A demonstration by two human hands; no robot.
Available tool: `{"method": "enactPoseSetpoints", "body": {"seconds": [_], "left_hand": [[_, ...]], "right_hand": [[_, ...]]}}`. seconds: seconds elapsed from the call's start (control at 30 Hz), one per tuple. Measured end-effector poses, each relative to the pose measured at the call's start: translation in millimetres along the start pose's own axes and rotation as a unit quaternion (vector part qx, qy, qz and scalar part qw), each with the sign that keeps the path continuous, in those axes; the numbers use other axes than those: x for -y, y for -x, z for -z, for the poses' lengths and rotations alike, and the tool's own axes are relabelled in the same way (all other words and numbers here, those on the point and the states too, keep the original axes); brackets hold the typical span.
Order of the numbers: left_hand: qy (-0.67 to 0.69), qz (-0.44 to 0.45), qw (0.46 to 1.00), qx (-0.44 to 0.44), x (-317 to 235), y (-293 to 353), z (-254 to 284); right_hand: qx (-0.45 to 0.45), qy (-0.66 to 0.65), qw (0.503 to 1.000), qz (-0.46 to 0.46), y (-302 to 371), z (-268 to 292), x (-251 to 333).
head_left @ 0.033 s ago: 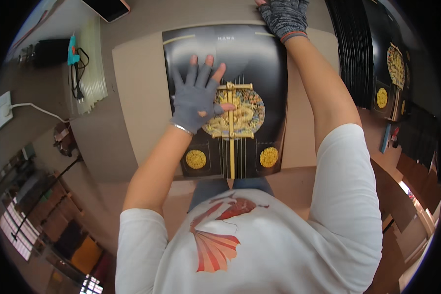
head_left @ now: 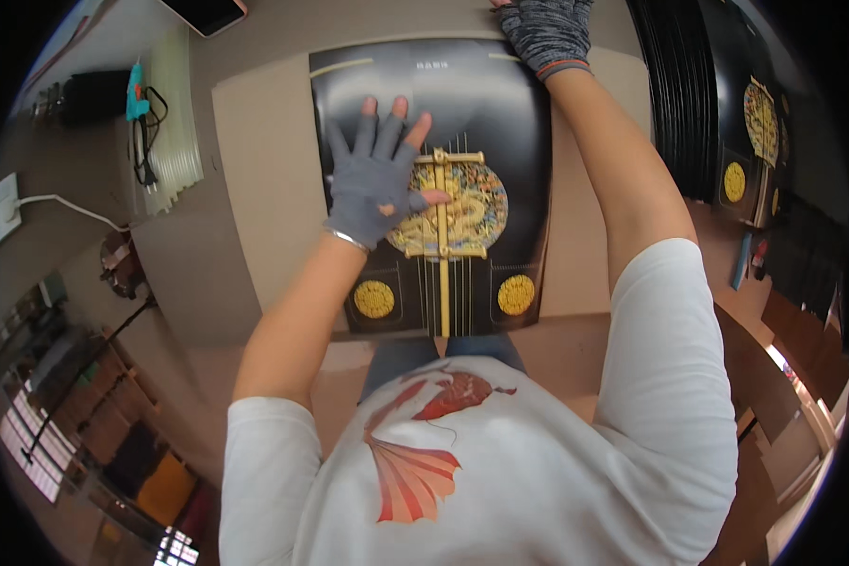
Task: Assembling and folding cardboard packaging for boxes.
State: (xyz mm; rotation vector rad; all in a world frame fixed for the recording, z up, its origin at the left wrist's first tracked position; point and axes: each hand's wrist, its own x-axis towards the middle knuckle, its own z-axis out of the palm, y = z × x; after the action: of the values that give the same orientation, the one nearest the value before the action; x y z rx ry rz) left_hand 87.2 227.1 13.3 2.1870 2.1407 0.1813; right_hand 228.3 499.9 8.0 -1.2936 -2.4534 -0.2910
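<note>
A black printed sheet (head_left: 434,104) with a round gold-and-coloured dragon design and gold bars lies in front of me. It rests on a larger tan board (head_left: 264,189) whose sides show left and right of it. My left hand (head_left: 373,184), in a grey fingertip-less glove, is flat on the sheet's left half, fingers spread and thumb over the central gold bar. My right hand (head_left: 549,38), in a mottled dark grey glove with an orange cuff edge, reaches to the sheet's far right corner. Its thumb tip shows, but the fingers are cut off by the frame's top edge.
A stack of black printed sheets (head_left: 679,104) stands to the right. On the left are clear glue sticks (head_left: 174,123), a teal glue gun (head_left: 137,90) with a black cord, and a white socket (head_left: 3,212) with a cable. A phone (head_left: 206,11) lies at the far left.
The whole view has shifted by a few pixels, so the sheet appears slightly higher. Both hands keep their places on it.
</note>
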Motion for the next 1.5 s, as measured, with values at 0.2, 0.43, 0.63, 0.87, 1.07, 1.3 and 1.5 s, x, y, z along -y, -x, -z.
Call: {"method": "enactPoseSetpoints", "body": {"seconds": [0.2, 0.43, 0.63, 0.87, 1.07, 1.3, 1.5], "left_hand": [[-0.035, 0.02, 0.999, 0.031, 4.6, 2.9, -1.9], [-0.075, 0.042, 0.988, 0.13, -3.9, -3.1, 15.8], [-0.064, 0.043, 0.989, 0.124, -7.6, -3.0, 19.4], [0.022, -0.013, 0.997, 0.077, 31.7, 5.8, -1.4], [-0.035, -0.048, 0.992, -0.11, 116.6, -66.8, -15.8], [-0.075, 0.041, 0.991, -0.105, 134.7, -92.7, -4.5], [0.07, -0.071, 0.995, -0.004, 33.5, 109.4, 5.3]], "right_hand": [[0.212, -0.016, 0.965, 0.157, 178.6, 100.2, 34.7], [0.365, -0.068, 0.923, 0.101, 352.8, 201.8, 39.1], [0.131, -0.196, 0.971, 0.046, 216.3, 110.7, 97.8], [0.219, -0.041, 0.975, 0.003, 191.4, 76.8, 126.3], [0.226, -0.042, 0.973, 0.012, 188.1, 80.0, 125.8], [0.194, -0.054, 0.979, 0.012, 190.9, 73.5, 128.5], [0.17, -0.04, 0.985, 0.01, 196.4, 67.5, 122.0]]}}
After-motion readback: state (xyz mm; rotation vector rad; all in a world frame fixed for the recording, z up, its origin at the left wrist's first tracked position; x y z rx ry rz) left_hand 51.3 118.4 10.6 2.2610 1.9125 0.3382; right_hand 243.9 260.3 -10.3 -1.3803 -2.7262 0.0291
